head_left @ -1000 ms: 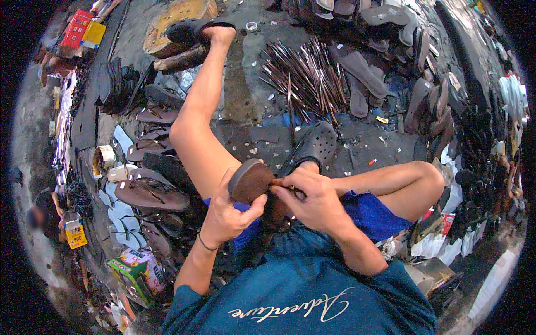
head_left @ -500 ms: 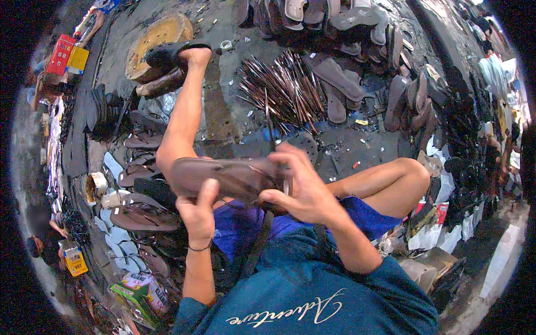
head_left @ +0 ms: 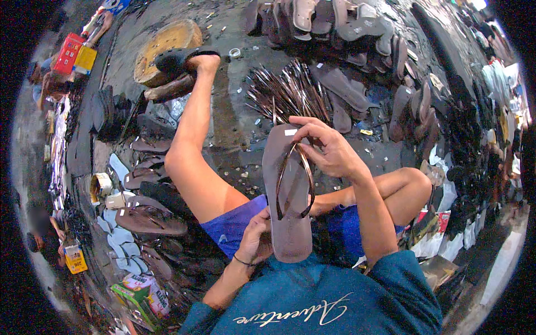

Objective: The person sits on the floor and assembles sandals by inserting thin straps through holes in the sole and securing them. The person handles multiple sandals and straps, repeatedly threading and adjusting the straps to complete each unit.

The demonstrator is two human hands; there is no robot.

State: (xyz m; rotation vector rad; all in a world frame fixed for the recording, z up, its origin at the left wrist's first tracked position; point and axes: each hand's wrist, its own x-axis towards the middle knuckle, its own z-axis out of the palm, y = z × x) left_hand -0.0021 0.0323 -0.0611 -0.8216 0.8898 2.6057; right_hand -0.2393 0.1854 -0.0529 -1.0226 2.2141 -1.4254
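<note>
A brown flip-flop (head_left: 291,237) stands lengthwise over my lap, its toe end pointing away from me and its strap side showing. My left hand (head_left: 258,237) grips its left edge near the heel, with the fingers partly hidden behind the sole. At the toe end, my right hand (head_left: 330,149) pinches the front of the shiny brown strap (head_left: 310,177) where it meets the sole. A small white sticker (head_left: 290,132) sits on the sole near the toe.
Past the flip-flop lies a heap of thin dark strips (head_left: 296,92). Piled brown soles (head_left: 346,22) stand at the far side. More flip-flops (head_left: 148,220) lie to my left, near a round wooden block (head_left: 167,47) and a green box (head_left: 134,298).
The flip-flop has turned from lying crosswise to lengthwise, its strap side now showing. My left hand has moved right and nearer to me; my right hand is now at the toe end.
</note>
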